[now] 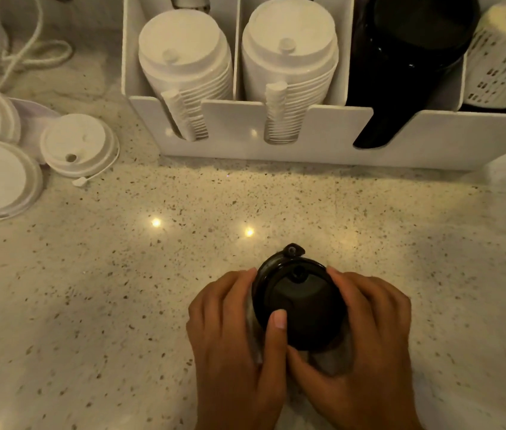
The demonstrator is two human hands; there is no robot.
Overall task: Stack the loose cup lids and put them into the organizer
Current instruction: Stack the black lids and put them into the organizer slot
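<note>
Head view
Black lids (304, 308): sitting as a stack near the counter's (121, 274) front edge, middle.
Left hand (233, 330): curling around the stack's left side, thumb pressing on top.
Right hand (366, 330): cupping the right side.
Organizer (323, 141): standing at the back edge (white stacks, one black).
Loose white lids (78, 144): lying at the left edge.

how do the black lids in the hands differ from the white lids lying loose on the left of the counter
The black lids are dark and gathered together, gripped from both sides by the left hand and the right hand; the white lids are pale, spread apart at the counter's left edge, and untouched. The black lids sit near the person, the white lids farther off beside the organizer. Both are round cup lids with a sip hole, outside the organizer.
</note>
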